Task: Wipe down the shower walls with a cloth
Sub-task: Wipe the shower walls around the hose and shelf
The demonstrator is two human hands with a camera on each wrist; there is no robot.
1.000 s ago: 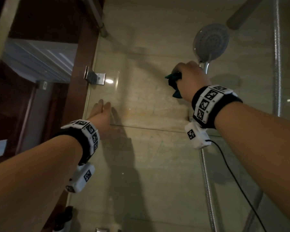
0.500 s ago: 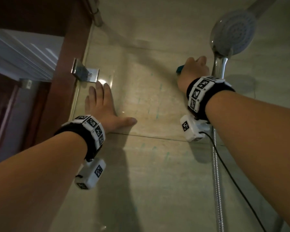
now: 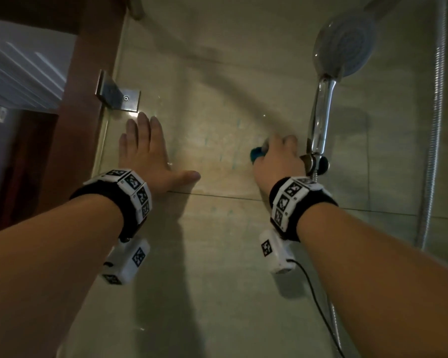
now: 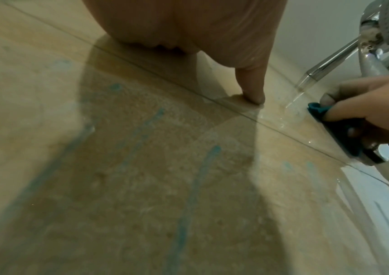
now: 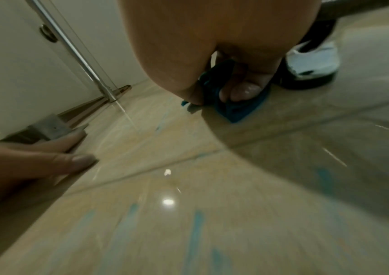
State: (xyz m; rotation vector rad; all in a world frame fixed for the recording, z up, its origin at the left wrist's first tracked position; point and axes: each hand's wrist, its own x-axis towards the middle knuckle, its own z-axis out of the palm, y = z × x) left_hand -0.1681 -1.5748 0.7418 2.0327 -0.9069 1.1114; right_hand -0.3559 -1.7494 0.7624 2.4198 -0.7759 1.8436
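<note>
Two hands are up on the glossy beige tiled shower wall [image 3: 217, 241] as I watch from the head camera. My left hand [image 3: 150, 153] lies flat against the tile, fingers [image 3: 142, 127] straight and close together with the thumb spread out to the side, just below the square brushed-metal bracket [image 3: 119, 96] that clamps the glass panel beside the dark red-brown wooden door frame [image 3: 88, 99]. My right hand [image 3: 277, 161] is bunched around the small teal cloth [image 3: 258, 153], fingers [image 5: 243, 91] curled and clamped on it, pressing it against the wall; the right wrist camera shows a fold of the cloth [image 5: 238, 111] squashed between my fingertips and the tile. The cloth sits just left of the chrome handle of the round grey hand shower head [image 3: 344, 40], which hangs in its holder [image 3: 316, 162] touching the side of my right hand. A ribbed metal shower hose [image 3: 435, 125] runs down the wall further right. Faint teal streaks [image 4: 189, 186] mark the tile below both hands, and the surface shines with wet glints [image 5: 167, 201]. Both wrists wear black bands with white marker blocks [image 3: 132, 187].
</note>
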